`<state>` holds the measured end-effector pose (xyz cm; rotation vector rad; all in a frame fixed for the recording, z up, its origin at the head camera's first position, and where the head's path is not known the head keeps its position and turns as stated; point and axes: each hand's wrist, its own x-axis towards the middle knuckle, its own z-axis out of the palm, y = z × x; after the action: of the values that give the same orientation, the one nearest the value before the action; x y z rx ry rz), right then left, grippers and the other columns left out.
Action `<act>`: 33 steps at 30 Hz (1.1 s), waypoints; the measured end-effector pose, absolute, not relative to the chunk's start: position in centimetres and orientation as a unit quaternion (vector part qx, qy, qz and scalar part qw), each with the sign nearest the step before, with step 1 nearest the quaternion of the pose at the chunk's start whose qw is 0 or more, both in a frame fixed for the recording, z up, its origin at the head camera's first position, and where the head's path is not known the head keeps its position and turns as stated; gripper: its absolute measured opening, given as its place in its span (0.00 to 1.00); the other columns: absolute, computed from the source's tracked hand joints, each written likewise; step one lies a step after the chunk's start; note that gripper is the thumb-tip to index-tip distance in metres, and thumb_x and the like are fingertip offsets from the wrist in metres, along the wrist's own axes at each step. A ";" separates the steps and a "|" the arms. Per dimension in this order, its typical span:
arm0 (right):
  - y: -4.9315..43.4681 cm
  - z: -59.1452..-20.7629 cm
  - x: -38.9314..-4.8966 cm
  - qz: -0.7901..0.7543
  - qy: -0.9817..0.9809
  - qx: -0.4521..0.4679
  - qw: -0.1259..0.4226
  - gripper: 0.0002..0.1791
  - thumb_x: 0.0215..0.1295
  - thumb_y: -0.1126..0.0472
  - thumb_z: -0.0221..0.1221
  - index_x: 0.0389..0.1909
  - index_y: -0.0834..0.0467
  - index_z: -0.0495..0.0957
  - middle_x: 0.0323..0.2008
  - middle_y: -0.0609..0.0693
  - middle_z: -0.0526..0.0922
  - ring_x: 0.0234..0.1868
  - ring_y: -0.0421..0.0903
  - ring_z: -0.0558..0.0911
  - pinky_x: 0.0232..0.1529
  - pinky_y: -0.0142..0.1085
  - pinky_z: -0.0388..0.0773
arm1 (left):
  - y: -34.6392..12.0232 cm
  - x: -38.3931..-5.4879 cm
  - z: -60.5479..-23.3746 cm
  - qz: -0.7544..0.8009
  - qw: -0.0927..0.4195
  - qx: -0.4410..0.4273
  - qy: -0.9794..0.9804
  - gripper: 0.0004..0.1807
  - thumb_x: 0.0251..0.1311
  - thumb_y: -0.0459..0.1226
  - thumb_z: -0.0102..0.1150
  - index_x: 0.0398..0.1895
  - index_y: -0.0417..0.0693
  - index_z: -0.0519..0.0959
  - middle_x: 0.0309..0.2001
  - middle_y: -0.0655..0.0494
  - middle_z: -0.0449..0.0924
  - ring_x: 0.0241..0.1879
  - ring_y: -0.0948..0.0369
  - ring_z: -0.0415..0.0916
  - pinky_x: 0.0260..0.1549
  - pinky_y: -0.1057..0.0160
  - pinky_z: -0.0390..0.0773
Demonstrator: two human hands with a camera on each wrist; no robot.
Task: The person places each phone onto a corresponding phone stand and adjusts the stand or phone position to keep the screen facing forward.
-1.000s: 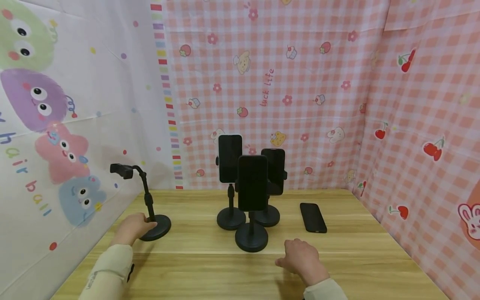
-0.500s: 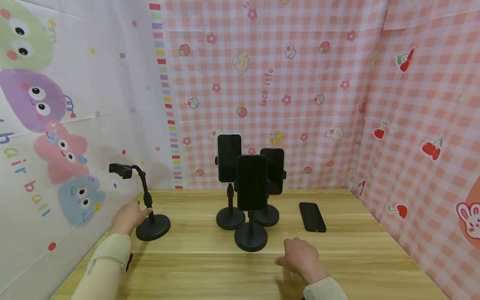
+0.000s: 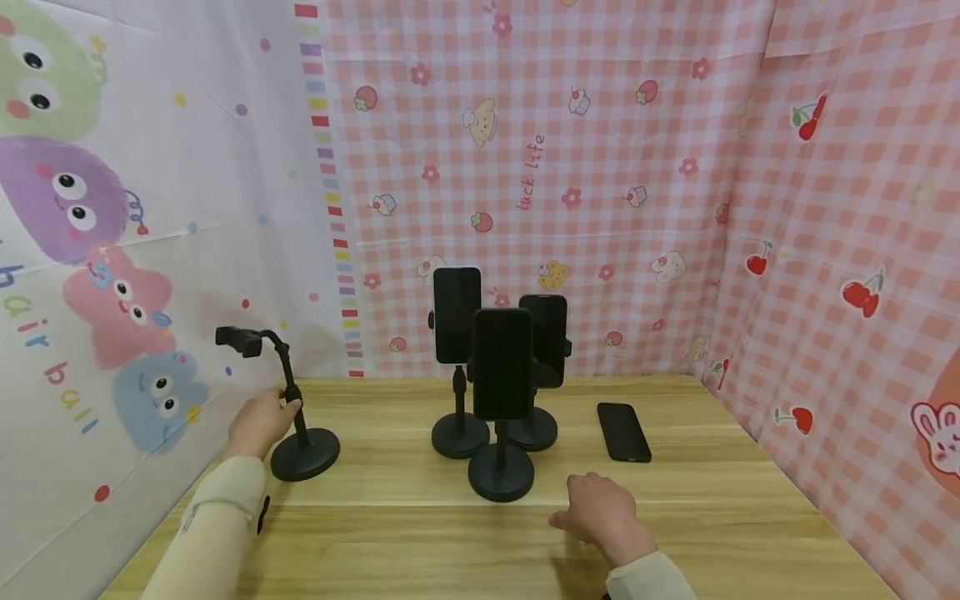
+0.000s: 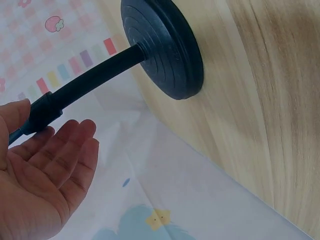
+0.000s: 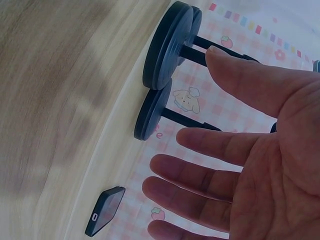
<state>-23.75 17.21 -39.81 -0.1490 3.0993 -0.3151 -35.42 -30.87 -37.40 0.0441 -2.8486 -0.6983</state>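
A black phone stand [image 3: 304, 454] with no phone in its clamp [image 3: 240, 340] stands upright at the left. My left hand [image 3: 261, 423] is at the collar on its pole, thumb on one side and forefinger on the other, pinching it lightly. The other fingers [image 4: 75, 165] lie loosely bent beside the pole in the left wrist view. My right hand [image 3: 600, 515] hovers over the table at front right, fingers spread apart and holding nothing. Nearest to it are a front stand [image 3: 502, 473] bearing a black phone [image 3: 502, 364] and a loose phone [image 3: 624, 432].
Two more stands with phones, one at back left [image 3: 457, 317] and one at back right [image 3: 551, 333], are grouped closely behind the front stand. The wooden table [image 3: 405, 542] is bordered by a white printed cloth [image 3: 225, 200] and pink checked cloths [image 3: 645, 133].
My left hand has risen from the left stand's base up the pole to its collar. The stand has stayed in place on the table. My right hand has hardly moved.
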 end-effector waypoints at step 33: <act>17.3 -39.9 -23.7 -0.106 0.993 -0.052 0.010 0.27 0.55 0.46 0.71 0.45 0.64 0.80 0.40 0.60 0.81 0.42 0.60 0.81 0.42 0.55 0.78 | -30.2 -36.2 -37.6 -0.297 0.137 0.015 -0.945 0.15 0.73 0.35 0.45 0.50 0.28 0.71 0.46 0.28 0.76 0.45 0.35 0.75 0.43 0.40 0.73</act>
<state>-23.71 17.29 -39.92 -0.1628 3.1001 -0.3296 -36.22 -30.16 -37.63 0.0440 -2.7336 -0.8608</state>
